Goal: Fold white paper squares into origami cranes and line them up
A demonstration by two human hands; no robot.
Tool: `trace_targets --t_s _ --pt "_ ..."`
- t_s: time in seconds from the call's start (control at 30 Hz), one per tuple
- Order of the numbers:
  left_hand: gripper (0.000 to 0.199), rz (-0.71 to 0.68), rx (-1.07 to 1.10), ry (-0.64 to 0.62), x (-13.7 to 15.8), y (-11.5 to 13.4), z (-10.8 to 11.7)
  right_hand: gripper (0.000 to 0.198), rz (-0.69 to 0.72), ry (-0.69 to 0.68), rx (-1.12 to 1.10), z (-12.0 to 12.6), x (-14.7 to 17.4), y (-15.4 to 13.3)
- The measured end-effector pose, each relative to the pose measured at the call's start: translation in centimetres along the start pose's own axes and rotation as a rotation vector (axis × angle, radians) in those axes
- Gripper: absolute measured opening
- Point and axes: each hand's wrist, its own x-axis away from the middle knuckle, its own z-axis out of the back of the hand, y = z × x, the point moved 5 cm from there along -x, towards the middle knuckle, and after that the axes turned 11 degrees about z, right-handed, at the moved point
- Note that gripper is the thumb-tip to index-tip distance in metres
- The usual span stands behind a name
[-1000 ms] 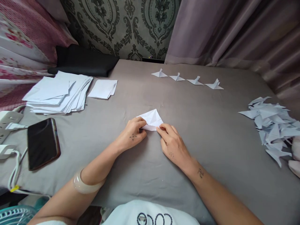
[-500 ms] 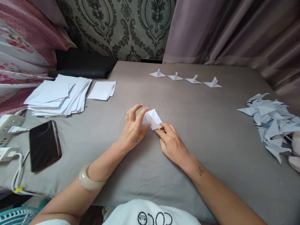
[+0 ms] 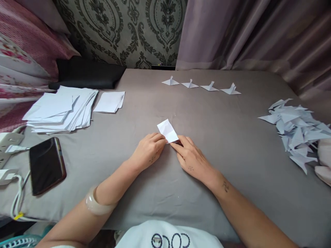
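Note:
A small folded square of white paper (image 3: 167, 130) lies at the middle of the grey-covered table, one corner towards me. My left hand (image 3: 151, 150) is closed, its fingertips pinching the paper at its lower left edge. On the near right corner, the fingers of my right hand (image 3: 190, 155) grip the same paper, with the thumb underneath or hidden. Beyond, several folded paper birds (image 3: 190, 83) stand in a row near the table's far edge.
To the left are a tall stack of white paper (image 3: 59, 110), a smaller stack (image 3: 110, 102), a phone (image 3: 47, 166) and a white power strip (image 3: 9, 144). A black folded item (image 3: 88, 73) lies behind them. A heap of folded paper pieces (image 3: 297, 129) is at the right.
My left hand has gone from spread fingers beside the paper to pinching its edge. The paper's upper face now looks flat and square. My right hand has stayed on its corner.

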Motion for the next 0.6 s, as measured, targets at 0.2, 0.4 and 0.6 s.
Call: trace_targets --t_s 0.2,0.4,0.6 --pt "0.025 -0.09 -0.192 -0.035 0.3 1.3 0.6 0.042 -0.032 -0.061 0.061 1.4 1.0 1.4" --pt "0.028 -0.113 -0.285 -0.131 0.4 1.9 0.8 0.043 -0.037 -0.089 0.078 2.2 1.4 2.2" --pt "0.035 -0.07 -0.27 -0.21 0.6 1.6 0.7 0.045 -0.023 -0.078 0.012 2.6 1.5 2.8"
